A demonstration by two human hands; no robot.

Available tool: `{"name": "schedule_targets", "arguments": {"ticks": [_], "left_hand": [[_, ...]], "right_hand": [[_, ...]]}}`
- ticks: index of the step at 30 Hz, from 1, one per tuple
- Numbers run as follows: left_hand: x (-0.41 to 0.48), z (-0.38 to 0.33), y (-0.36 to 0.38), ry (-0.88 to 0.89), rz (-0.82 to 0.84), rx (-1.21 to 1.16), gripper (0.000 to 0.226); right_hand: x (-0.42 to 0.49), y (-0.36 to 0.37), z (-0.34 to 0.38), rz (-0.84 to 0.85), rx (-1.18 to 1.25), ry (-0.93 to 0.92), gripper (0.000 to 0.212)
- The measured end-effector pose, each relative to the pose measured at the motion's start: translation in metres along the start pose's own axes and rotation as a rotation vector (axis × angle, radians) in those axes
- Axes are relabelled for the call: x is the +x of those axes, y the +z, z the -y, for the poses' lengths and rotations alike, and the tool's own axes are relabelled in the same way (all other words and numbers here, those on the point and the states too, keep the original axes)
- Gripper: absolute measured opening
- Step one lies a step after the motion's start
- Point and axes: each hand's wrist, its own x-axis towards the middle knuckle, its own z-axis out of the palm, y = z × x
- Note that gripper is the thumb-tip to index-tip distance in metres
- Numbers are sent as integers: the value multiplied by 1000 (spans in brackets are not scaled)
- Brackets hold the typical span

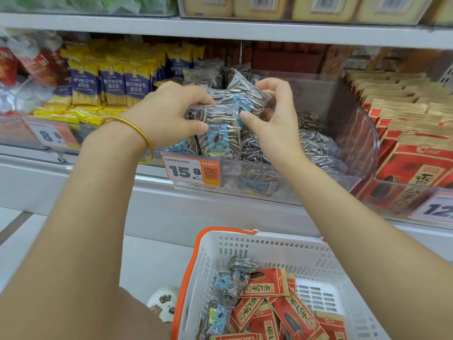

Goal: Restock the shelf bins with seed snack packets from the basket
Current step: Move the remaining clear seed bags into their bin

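Note:
My left hand (166, 114) pinches the top of a clear sunflower seed packet (218, 136) with a blue label, standing at the front left of the clear shelf bin (353, 133). My right hand (274, 116) holds its fingers curled around the packets right beside it, thumb on the same packet's top edge. Several more clear seed packets lie in the bin. Below, the white basket (245, 244) with an orange handle holds clear seed packets (228, 283) on its left and red seed packets (272, 305) across the middle.
A price tag reading 15.8 (191, 171) hangs on the bin's front. A bin of red and tan seed packets (416, 153) stands to the right. Yellow and blue snack packs (110, 82) fill the bin to the left. A shelf board (220, 28) runs overhead.

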Motion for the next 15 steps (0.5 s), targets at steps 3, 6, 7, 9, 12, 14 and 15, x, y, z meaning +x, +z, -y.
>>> {"name": "schedule_targets", "arguments": {"ticks": [3,6,7,9,12,14,15], "left_hand": [[4,1,2,3,31,42,45],[7,2,3,-3,43,80,46],[8,2,4,-3,41,91,46],[9,0,4,8,37,103,46],[8,-3,5,18,28,97,45],[6,-4,6,13,20,95,45],[6,-5,6,14,15,108,45]], "right_hand": [[-1,-1,0,23,-23,-39,40],[1,1,1,29,-58,-62,38],[2,2,2,31,-64,-60,38],[5,4,2,48,-91,-62,39],[7,0,3,111,-166,-63,42],[6,-3,3,152,-204,-42,41],[6,-5,3,167,-215,-33,41]]}}
